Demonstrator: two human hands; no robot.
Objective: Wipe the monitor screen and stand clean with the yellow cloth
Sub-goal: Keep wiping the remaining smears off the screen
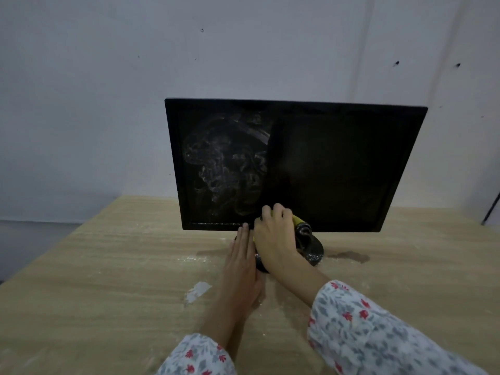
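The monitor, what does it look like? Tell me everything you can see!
The monitor is a flat black screen in a black frame, switched off and standing upright on a glossy round black stand on the wooden table, close to a grey wall. Its left half is smeared with whitish swirls; its right half looks dark and clean. The right hand presses a yellow cloth at its bottom edge, and the left hand lies flat against the stand.

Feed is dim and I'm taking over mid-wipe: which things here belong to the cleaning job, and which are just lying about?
Part of the job:
monitor, left half of its screen smeared white
stand
yellow cloth, gripped by the right hand
left hand, flat beside the stand's base

Just lying about:
table
white scrap on it
dark stain right of the stand
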